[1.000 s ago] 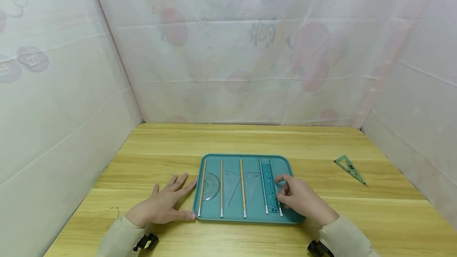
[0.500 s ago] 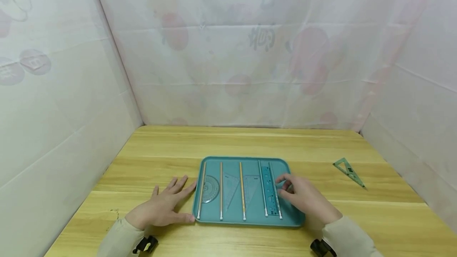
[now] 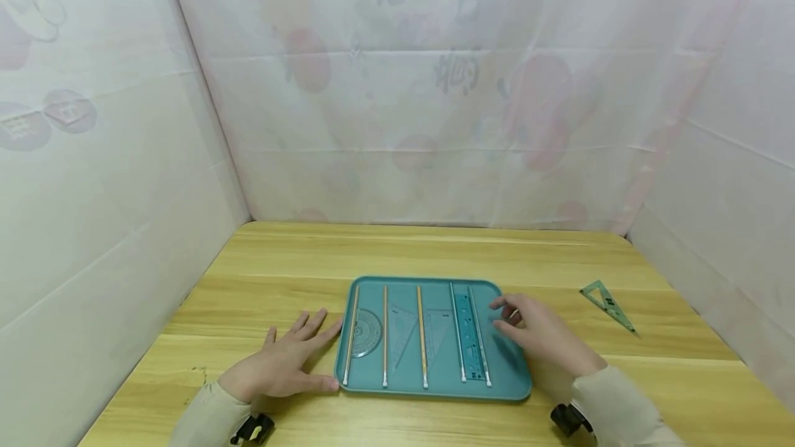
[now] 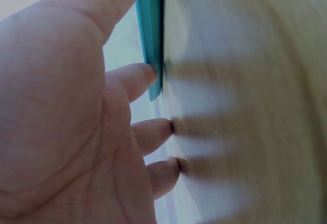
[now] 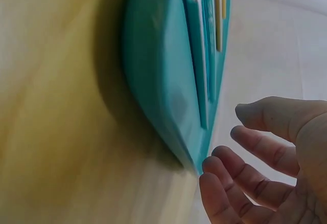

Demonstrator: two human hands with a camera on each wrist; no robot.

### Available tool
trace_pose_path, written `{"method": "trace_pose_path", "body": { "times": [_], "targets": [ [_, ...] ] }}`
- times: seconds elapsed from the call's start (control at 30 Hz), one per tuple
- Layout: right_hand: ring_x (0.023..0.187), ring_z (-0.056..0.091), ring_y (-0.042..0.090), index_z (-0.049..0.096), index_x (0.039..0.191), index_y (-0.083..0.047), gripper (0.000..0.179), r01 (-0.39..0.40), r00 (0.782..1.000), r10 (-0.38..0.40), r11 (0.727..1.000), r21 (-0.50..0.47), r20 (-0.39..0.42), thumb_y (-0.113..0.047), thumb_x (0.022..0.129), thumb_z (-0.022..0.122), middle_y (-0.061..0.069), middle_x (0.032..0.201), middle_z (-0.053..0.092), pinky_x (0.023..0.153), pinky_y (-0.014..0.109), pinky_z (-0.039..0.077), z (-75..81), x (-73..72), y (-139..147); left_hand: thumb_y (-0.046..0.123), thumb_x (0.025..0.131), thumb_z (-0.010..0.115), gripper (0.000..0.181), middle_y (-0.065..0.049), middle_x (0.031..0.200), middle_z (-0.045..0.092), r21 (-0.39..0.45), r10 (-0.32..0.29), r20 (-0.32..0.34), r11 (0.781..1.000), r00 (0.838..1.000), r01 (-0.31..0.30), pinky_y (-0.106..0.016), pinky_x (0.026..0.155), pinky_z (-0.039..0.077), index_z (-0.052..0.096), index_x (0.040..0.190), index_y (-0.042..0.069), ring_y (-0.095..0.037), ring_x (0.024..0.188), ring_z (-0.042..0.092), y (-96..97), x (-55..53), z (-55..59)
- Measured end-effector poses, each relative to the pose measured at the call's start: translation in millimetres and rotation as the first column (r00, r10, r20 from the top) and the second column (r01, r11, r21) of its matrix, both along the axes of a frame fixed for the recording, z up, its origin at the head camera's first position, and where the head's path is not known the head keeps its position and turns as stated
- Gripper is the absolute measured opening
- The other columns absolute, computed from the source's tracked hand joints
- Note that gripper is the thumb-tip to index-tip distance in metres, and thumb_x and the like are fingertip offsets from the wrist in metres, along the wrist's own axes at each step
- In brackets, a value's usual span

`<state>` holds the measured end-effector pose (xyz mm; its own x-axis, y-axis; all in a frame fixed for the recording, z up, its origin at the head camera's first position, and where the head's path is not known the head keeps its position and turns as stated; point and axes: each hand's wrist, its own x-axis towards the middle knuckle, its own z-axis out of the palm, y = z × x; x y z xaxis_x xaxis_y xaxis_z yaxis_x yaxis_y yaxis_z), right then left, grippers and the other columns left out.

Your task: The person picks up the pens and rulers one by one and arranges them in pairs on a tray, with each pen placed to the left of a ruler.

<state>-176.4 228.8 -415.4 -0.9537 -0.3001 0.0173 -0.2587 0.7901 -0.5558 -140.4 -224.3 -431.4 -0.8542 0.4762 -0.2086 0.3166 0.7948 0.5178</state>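
A teal tray [image 3: 435, 392] lies on the wooden table, bearing several thin pencils in a row, a clear protractor [image 3: 370, 334], two clear set squares [image 3: 402, 330] and a blue ruler [image 3: 470, 336] between the two rightmost pencils. My left hand [image 3: 282, 364] is spread flat beside it, thumb and forefinger touching the tray's left edge. Over the tray's right rim hovers my right hand [image 3: 540, 330], its fingers loosely bent with nothing between them, a little right of the rightmost pencil [image 3: 480, 336]. In the right wrist view its fingers [image 5: 255, 183] show apart from the pencils.
A green set square [image 3: 609, 305] lies alone on the table [image 3: 298, 247] to the right of the tray. Pale printed cloth walls [image 3: 397, 102] enclose the table at the back and both sides.
My right hand has drawn away from the rightmost pencil, moving right, and its fingers have loosened. The left hand stays at the tray's edge. The head view has tilted slightly upward.
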Motion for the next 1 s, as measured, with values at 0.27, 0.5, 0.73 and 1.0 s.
{"method": "trace_pose_path", "body": {
  "times": [0.27, 0.5, 0.73, 1.0],
  "targets": [
    [0.097, 0.069, 0.028, 0.070, 0.126, 0.002, 0.029, 0.042, 0.997, -0.037, 0.996, 0.077, -0.063, -0.012, 0.101, 0.073, 0.017, 0.112, 0.070, 0.083, 0.049, 0.062, 2.5, -15.2, 24, 0.065, 0.091, 0.076, 0.101, -0.017, 0.181, 0.013, -0.001, 0.004, -0.006, 1.000, 1.000, -0.004, -0.095, 0.111, 0.001, 0.028, 0.172, 0.027, -0.054, 0.165, 0.009, 0.4, -0.7, -1.2],
    [0.111, 0.067, 0.047, 0.070, 0.130, 0.002, 0.034, 0.097, 0.988, -0.077, 0.984, 0.151, -0.136, -0.019, 0.102, 0.074, 0.030, 0.124, 0.064, 0.087, 0.059, 0.060, 2.6, -24.3, 47, 0.065, 0.091, 0.076, 0.102, -0.017, 0.181, 0.013, -0.004, 0.003, -0.011, 1.000, 1.000, -0.003, -0.095, 0.111, 0.001, 0.028, 0.172, 0.027, -0.054, 0.165, 0.010, 0.4, -1.2, -0.9],
    [0.108, 0.067, 0.049, 0.064, 0.135, 0.006, 0.041, 0.116, 0.991, -0.101, 0.975, 0.190, -0.089, -0.019, 0.103, 0.072, 0.038, 0.129, 0.060, 0.081, 0.057, 0.060, 7.3, -34.0, 71, 0.065, 0.091, 0.077, 0.102, -0.017, 0.181, 0.013, 0.002, 0.005, -0.004, 1.000, 1.000, -0.005, -0.094, 0.111, 0.001, 0.028, 0.172, 0.027, -0.053, 0.165, 0.009, 0.3, -1.7, -0.7],
    [0.110, 0.064, 0.057, 0.061, 0.134, 0.014, 0.048, 0.126, 0.991, -0.109, 0.962, 0.243, -0.080, -0.018, 0.101, 0.073, 0.043, 0.124, 0.063, 0.086, 0.063, 0.058, 9.0, -43.9, 98, 0.065, 0.092, 0.076, 0.102, -0.016, 0.181, 0.012, 0.003, 0.002, 0.001, 1.000, 1.000, -0.002, -0.094, 0.111, 0.000, 0.027, 0.172, 0.027, -0.053, 0.165, 0.008, -0.1, -0.9, -1.1]
  ]
}}
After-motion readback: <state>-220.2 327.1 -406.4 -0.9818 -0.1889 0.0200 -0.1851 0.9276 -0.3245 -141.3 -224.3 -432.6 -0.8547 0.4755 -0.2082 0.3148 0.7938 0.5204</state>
